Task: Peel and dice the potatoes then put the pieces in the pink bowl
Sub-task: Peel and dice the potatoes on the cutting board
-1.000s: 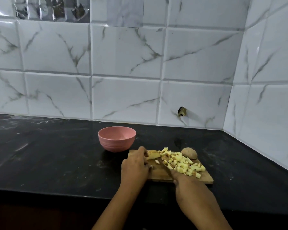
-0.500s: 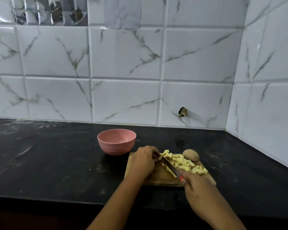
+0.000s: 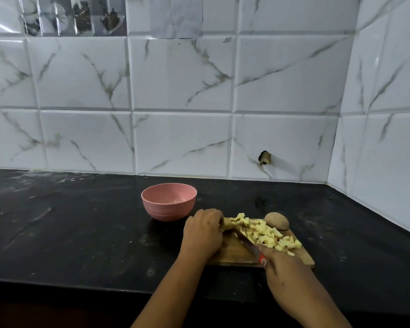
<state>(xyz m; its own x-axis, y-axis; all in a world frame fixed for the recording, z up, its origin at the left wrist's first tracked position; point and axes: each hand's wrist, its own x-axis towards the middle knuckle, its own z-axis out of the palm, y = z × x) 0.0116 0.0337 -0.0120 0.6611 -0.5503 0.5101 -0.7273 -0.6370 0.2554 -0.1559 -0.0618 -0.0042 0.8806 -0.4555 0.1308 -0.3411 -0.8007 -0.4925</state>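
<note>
Off board's (image 3: 234, 256) far-left corner, pink bowl (image 3: 168, 201); at far edge, unpeeled potato (image 3: 277, 220) beside dice (image 3: 263, 233). Clasped in right grip (image 3: 287, 273), knife (image 3: 246, 243) slanting far-left; pinned under curled left grip (image 3: 202, 233), potato piece (image 3: 227, 224).

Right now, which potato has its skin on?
The round brown potato at the board's far right corner. The piece the left hand holds and the diced cubes are pale yellow, peeled.
</note>
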